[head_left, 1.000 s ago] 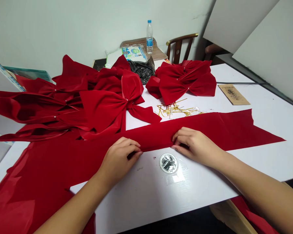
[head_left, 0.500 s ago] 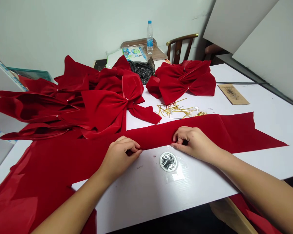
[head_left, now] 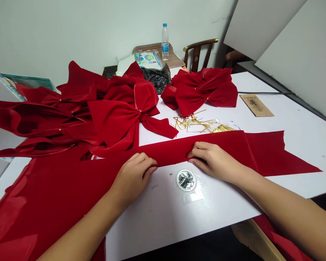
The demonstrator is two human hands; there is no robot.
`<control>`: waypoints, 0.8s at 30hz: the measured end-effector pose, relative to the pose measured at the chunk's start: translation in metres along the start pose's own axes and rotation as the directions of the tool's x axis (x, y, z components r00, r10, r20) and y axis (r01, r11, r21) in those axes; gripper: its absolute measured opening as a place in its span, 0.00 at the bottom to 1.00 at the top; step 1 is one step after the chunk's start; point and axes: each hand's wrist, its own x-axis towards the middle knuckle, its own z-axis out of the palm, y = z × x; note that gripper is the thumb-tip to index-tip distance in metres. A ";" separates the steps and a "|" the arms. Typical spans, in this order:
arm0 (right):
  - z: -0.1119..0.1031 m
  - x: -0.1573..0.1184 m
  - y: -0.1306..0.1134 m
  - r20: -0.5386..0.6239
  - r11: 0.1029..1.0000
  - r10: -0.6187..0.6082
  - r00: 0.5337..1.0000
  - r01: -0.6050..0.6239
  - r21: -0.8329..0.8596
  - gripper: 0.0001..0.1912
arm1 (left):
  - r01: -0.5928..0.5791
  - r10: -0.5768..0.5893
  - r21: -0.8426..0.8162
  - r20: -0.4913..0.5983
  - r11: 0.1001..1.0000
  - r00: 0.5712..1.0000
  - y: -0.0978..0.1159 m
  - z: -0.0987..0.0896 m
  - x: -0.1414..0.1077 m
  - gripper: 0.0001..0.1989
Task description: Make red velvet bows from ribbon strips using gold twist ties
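Observation:
A long strip of red velvet fabric [head_left: 220,143] lies across the white table [head_left: 163,214], its right end cut to a point. My left hand [head_left: 137,174] pinches the strip's near edge left of centre. With thumb and fingers together, my right hand [head_left: 206,157] grips the same edge farther right. Just below the strip, between my hands, a round silver-rimmed disc [head_left: 186,180] sits beside clear plastic. Behind the strip are gold twist ties [head_left: 198,124]. A large red bow [head_left: 119,121] rests behind my left hand.
More red bows [head_left: 206,90] are heaped at the back, and others [head_left: 51,116] at the left. Behind them stand a water bottle [head_left: 165,42], a black plastic bag [head_left: 159,79] and a chair [head_left: 197,54]. A brown card [head_left: 256,105] lies at the right.
The strip's right part has shifted slightly toward me, with a crease now clearer near its right end. My right hand's fingers have closed tighter on the edge. The view has moved slightly.

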 end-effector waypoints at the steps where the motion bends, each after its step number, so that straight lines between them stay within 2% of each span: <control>1: 0.000 0.000 0.000 0.001 1.000 -0.005 1.000 0.005 -0.015 0.11 | -0.033 0.033 0.003 0.009 0.999 0.999 0.000 0.001 0.000 0.09; 8: -0.001 0.000 -0.001 -0.053 0.997 -0.079 0.995 0.078 -0.018 0.08 | -0.105 0.103 -0.051 -0.040 0.993 0.994 -0.002 0.001 0.002 0.09; 15: -0.002 0.000 -0.002 -0.028 0.999 -0.009 1.000 0.008 -0.034 0.09 | -0.029 0.029 -0.014 -0.021 0.999 0.999 -0.002 -0.001 0.003 0.07; 24: -0.002 0.000 -0.002 -0.035 1.000 0.003 0.999 -0.004 -0.024 0.09 | -0.026 0.025 -0.014 -0.031 1.000 0.999 -0.002 -0.001 0.003 0.08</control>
